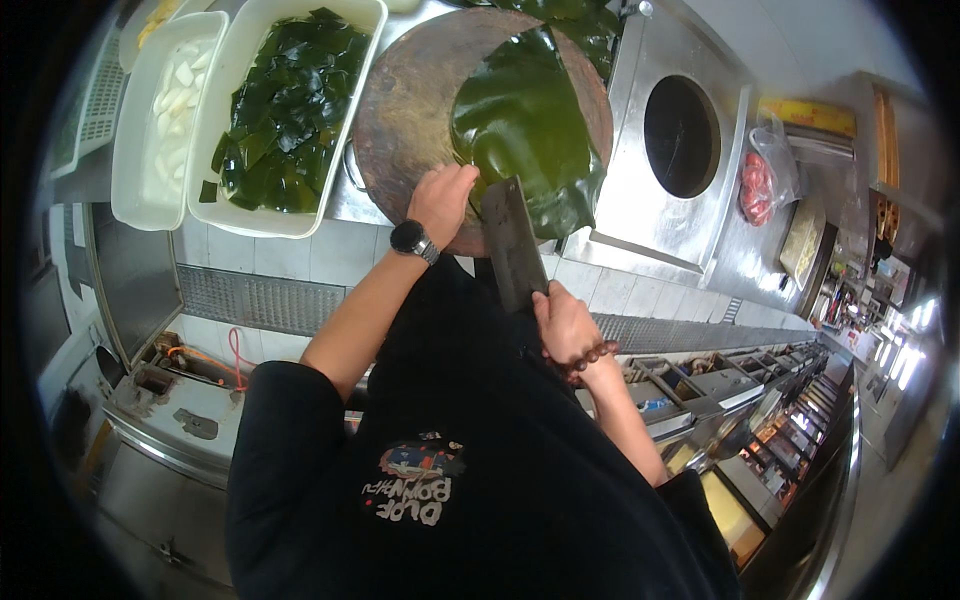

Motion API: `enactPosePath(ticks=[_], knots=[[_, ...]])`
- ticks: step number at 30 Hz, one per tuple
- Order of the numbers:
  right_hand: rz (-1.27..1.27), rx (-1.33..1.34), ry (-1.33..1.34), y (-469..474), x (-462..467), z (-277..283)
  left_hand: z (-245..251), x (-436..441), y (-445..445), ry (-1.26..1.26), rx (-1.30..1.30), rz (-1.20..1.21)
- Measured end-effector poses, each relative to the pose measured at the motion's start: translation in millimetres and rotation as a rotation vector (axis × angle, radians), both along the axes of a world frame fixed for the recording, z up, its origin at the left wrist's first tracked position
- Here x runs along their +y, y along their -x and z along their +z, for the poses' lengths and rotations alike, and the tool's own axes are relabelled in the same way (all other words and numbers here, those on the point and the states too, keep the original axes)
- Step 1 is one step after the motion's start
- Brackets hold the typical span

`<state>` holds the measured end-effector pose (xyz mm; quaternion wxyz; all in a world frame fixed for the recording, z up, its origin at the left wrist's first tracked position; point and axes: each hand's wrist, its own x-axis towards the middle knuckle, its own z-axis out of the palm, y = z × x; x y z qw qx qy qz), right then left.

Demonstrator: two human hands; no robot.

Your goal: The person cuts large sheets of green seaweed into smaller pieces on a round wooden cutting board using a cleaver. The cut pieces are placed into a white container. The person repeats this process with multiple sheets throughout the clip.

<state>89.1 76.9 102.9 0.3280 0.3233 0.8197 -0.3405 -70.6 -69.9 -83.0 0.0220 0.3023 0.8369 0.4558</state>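
A broad, glossy green sheet of kelp (525, 127) lies over the right part of a round wooden chopping block (405, 97). My left hand (442, 199), with a watch at the wrist, has its fingers curled at the sheet's lower left edge; the fingertips are partly hidden. In my right hand (566, 322) is the handle of a Chinese cleaver (514, 240). Its wide blade slants up over the block's near rim, its far end beside the kelp and just right of my left fingers. Whether the blade touches the kelp is unclear.
Left of the block stand a white tub (206, 217) of cut kelp pieces in liquid and a narrower tub (135, 172) with white pieces. More kelp (581, 34) lies behind the block. To the right are a steel counter with a round hole (681, 136) and a bag of red items (756, 187).
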Motion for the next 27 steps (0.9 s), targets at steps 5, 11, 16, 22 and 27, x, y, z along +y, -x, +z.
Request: enactPosePath(ticks=[5,11,16,22,27], knots=[[0.042,0.099,-0.075,-31.8,-16.9,-9.8,-2.1,-0.4,1.0,0.039,-0.047,-0.005],[0.061,0.126,-0.033,-56.2,-7.7,-12.9,-0.6,-15.9,-0.6,0.083,-0.049,0.19],[0.037,0.237,-0.019,-72.6,18.6,-6.5,27.6,-54.5,7.5,0.053,-0.391,0.402],[-0.31,0.36,-0.137,-113.5,82.0,16.2,77.8,42.9,-12.0,-0.285,-0.594,0.079],[-0.525,0.365,-0.306,-167.6,147.5,15.3,116.8,225.0,1.2,-0.558,-0.693,-0.264]])
